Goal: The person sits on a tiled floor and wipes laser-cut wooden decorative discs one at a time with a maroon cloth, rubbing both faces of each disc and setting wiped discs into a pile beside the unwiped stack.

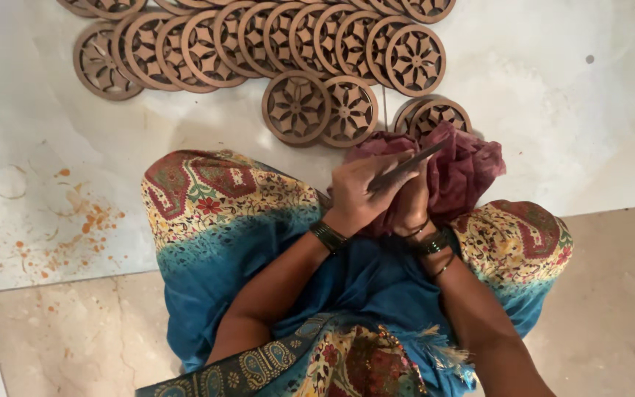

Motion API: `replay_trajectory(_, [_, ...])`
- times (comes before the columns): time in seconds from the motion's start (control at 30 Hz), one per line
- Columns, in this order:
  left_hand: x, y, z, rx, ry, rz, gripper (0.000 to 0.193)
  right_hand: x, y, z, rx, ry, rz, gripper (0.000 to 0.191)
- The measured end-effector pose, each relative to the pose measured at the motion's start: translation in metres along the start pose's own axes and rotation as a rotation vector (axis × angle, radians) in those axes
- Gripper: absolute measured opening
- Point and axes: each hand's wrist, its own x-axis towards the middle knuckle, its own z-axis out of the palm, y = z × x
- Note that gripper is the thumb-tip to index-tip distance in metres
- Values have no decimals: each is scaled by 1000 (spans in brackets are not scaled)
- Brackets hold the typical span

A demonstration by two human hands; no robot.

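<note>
At the bottom of the frame, both forearms ran up over a lap draped in blue cloth [361,283] with floral patterned borders. Near the middle, the left hand [365,192] lay curled over a thin dark disc [404,169] seen edge-on, its fingers closed along the edge; the disc's long line slanted from lower left to upper right, its far tip poking out past the fingertips. The right hand [411,206] sat just behind and under the left, mostly hidden, closed around the disc's lower side together with a bunched maroon cloth [461,173]; how tightly it gripped could not be told. The left hand was the nearer and clearer of the two, and the disc lay between both palms, touching the cloth. Beyond the hands, on the pale marble floor [567,95], two brown wooden cut-out discs [321,109] lay side by side, another peeked from behind the cloth, and a long overlapping row of discs [259,40] filled the upper frame. Orange stains [90,217] marked the left. No packages, labels or signs showed.
</note>
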Motion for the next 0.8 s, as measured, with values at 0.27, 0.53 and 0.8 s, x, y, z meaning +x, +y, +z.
replay_trajectory(0.27, [9,-1,-15,31,4,149,36,8,-24,-11,-432,206,-401,64])
replay_trajectory(0.53, [7,-23,-16,221,-243,-16,27,-20,-48,9,-1608,135,-1272,41])
replay_trajectory(0.8, [9,-22,-26,40,-263,180,38,-38,-74,73,-1418,57,-1166,58])
